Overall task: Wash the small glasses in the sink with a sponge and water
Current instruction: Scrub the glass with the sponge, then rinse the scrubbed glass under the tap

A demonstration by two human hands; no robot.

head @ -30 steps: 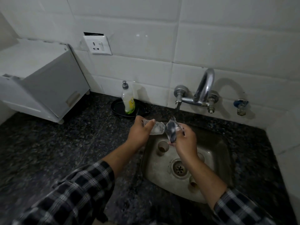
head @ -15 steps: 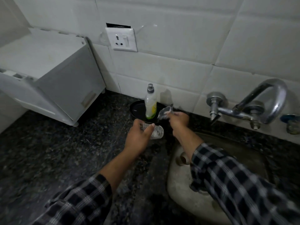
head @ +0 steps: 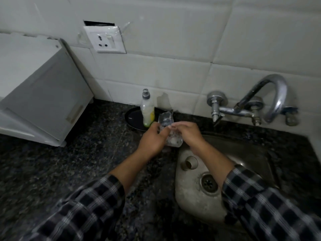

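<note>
Both hands meet over the counter edge just left of the sink: left hand is curled around a small glass, which lies tilted between the two palms, long axis running roughly away from the wearer. Right hand touches it from the right, fingers closed at its upper part; whether it also pinches the second glass just beyond is unclear. Another glass stands in the basin, nearer the right forearm; no sponge visible
</note>
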